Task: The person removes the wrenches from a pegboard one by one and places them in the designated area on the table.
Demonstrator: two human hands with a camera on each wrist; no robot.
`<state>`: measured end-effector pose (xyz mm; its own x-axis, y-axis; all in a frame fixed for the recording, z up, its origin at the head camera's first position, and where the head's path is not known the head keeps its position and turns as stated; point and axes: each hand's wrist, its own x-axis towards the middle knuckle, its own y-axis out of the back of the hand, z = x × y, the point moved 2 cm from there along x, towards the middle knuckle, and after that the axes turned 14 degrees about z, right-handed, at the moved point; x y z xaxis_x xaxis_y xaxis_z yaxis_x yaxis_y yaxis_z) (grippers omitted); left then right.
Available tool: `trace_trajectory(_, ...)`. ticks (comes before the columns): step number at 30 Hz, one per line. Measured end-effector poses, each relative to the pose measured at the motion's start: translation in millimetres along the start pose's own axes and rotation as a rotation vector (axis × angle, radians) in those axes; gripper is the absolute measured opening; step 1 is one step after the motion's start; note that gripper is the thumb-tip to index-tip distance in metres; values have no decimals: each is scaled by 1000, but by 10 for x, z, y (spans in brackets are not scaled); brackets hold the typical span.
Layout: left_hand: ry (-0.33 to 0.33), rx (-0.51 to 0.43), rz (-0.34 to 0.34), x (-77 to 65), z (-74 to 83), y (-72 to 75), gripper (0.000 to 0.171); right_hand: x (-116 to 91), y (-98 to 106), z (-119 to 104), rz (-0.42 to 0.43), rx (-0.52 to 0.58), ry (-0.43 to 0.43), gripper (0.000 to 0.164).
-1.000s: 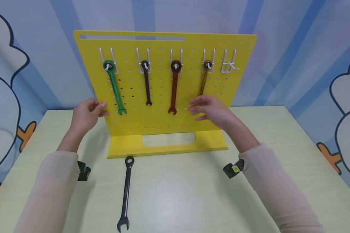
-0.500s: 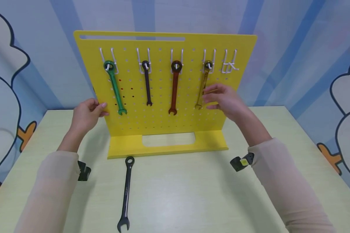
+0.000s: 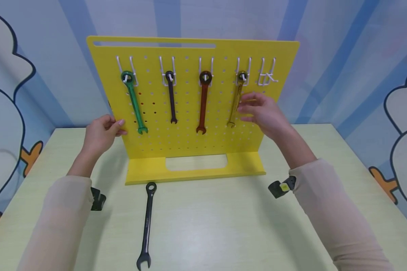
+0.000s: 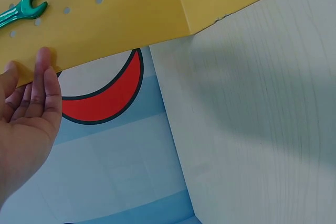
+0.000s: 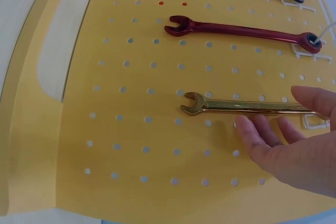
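Observation:
My left hand [image 3: 100,135] holds the left edge of a yellow pegboard [image 3: 190,135], thumb in front; in the left wrist view the hand [image 4: 31,124] sits at the board's rim. A gold wrench [image 3: 236,102] hangs by its ring end from a white hook. Right beside its shaft is my right hand [image 3: 266,116], fingers loosely bent and spread. The right wrist view has the thumb on one side of the gold wrench [image 5: 241,107] and the other fingers on the opposite side, not pinching it; whether a fingertip touches it I cannot tell.
Green [image 3: 135,105], dark purple-blue [image 3: 171,101] and red [image 3: 203,105] wrenches hang on hooks to the left. Another white hook [image 3: 267,77] is at the right end. A large black wrench [image 3: 147,224] lies on the pale table [image 3: 203,226] before the board.
My right hand has moved right and slightly up, from in front of the gold wrench's lower end to beside its shaft, uncovering that end. The left hand stays on the board's edge.

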<state>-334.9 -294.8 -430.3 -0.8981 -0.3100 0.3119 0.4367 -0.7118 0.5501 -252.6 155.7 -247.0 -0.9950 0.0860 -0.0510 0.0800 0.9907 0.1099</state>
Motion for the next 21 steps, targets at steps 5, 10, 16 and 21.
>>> trace_trajectory(5,-12,10,11,54,-126,-52,53,-3,-19,-10,-2,15,6,28)
trace_trajectory(10,-17,16,12,43,-118,-41,52,-4,-40,-4,-6,13,8,27)
trace_trajectory(16,-11,-8,-6,-23,13,9,50,3,-36,9,-3,12,-3,25)
trace_trajectory(21,39,-39,-74,-406,791,343,46,6,-20,14,-11,6,3,25)
